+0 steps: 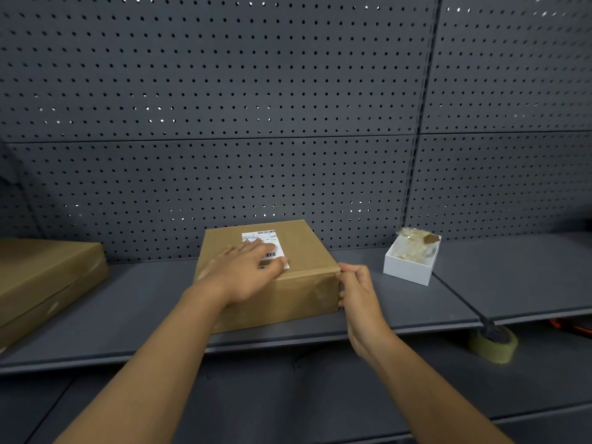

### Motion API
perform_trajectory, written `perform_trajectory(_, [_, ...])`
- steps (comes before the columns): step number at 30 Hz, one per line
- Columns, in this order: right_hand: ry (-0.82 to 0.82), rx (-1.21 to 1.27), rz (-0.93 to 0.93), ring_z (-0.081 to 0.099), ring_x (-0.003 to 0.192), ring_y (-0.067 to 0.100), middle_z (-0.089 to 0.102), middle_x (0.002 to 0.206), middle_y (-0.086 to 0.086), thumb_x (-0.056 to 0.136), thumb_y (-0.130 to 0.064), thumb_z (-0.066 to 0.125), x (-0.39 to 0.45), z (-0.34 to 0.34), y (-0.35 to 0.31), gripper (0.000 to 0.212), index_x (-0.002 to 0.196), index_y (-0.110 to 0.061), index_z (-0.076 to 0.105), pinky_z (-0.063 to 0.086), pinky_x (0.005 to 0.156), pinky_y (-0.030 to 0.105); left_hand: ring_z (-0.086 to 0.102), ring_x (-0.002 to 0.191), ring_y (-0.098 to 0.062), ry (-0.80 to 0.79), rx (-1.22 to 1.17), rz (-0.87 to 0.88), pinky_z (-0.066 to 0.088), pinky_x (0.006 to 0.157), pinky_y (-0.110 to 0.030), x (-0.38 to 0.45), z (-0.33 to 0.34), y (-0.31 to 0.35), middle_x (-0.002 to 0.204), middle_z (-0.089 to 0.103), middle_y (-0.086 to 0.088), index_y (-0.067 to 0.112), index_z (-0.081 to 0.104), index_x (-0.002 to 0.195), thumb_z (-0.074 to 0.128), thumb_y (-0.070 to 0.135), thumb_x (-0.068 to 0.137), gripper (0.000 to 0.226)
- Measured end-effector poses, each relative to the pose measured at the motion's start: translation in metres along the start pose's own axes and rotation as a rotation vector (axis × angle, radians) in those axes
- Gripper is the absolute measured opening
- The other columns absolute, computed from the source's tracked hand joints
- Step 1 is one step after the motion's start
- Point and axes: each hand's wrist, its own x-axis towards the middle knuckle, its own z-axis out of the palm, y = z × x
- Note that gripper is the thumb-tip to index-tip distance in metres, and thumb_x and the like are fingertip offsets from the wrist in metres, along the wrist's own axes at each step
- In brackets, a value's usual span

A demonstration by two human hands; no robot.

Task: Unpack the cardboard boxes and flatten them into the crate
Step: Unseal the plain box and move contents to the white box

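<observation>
Left hand [246, 270]: flat on box [307, 251] top, open grip.
Right hand [358, 293]: pinching near-right corner.
Risk: sealed box may slide off shelf [416, 302].

I see a dark grey pegboard wall [224, 91] filling the far side, split by a vertical upright [426, 91] toward the right. Small points of light glint through some holes. Below it runs a grey metal shelf [128, 302], with another shelf level [288, 395] nearer.

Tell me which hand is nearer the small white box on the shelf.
Right. The right hand grips the cardboard box's corner beside the white box; the left hand rests farther away.
</observation>
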Motion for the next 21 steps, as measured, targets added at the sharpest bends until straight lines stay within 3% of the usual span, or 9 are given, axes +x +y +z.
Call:
perform_trajectory(5, [0.034, -0.026, 0.008, 0.058, 0.095, 0.016, 0.058, 0.126, 0.011, 0.099, -0.025, 0.045, 0.002, 0.005, -0.003, 0.014, 0.106, -0.020, 0.057, 0.045, 0.075, 0.030, 0.017, 0.157, -0.016, 0.006, -0.001, 0.004, 0.012, 0.127, -0.039, -0.002, -0.002, 0.002, 0.171, 0.020, 0.006, 0.037, 0.033, 0.159, 0.026, 0.071, 0.101, 0.067])
perform_trajectory(10, [0.095, -0.081, -0.020, 0.047, 0.091, 0.019, 0.051, 0.115, 0.010, 0.100, -0.023, 0.036, 0.007, 0.017, -0.011, 0.011, 0.093, -0.020, 0.043, 0.042, 0.076, 0.035, 0.017, 0.157, -0.015, 0.000, 0.014, 0.002, 0.013, 0.127, -0.040, -0.003, -0.003, 0.004, 0.171, 0.021, 0.006, 0.036, 0.033, 0.159, 0.026, 0.070, 0.102, 0.067])
perform_trajectory(15, [0.140, -0.069, 0.008, 0.057, 0.106, 0.019, 0.056, 0.122, 0.005, 0.099, -0.020, 0.035, 0.001, 0.022, -0.002, 0.017, 0.101, -0.030, 0.048, 0.051, 0.085, 0.037, 0.020, 0.156, -0.015, 0.002, 0.015, 0.005, 0.016, 0.126, -0.039, -0.004, -0.004, 0.006, 0.170, 0.025, 0.007, 0.034, 0.035, 0.158, 0.027, 0.068, 0.102, 0.066])
perform_trajectory(18, [0.097, 0.014, 0.054, 0.058, 0.095, 0.013, 0.062, 0.111, 0.001, 0.101, -0.012, 0.036, -0.004, 0.016, -0.008, 0.020, 0.110, -0.022, 0.051, 0.045, 0.072, 0.028, 0.020, 0.156, -0.015, -0.002, 0.015, 0.007, 0.015, 0.126, -0.038, -0.004, -0.005, 0.007, 0.170, 0.025, 0.006, 0.034, 0.035, 0.158, 0.028, 0.068, 0.102, 0.066])
perform_trajectory(21, [0.025, -0.007, 0.057, 0.056, 0.086, 0.012, 0.063, 0.105, 0.003, 0.098, -0.006, 0.040, -0.002, 0.009, -0.014, 0.021, 0.111, -0.018, 0.051, 0.043, 0.068, 0.027, 0.020, 0.156, -0.016, 0.003, 0.000, 0.002, 0.016, 0.125, -0.038, -0.006, -0.006, 0.007, 0.170, 0.024, 0.008, 0.036, 0.036, 0.158, 0.030, 0.069, 0.102, 0.065])
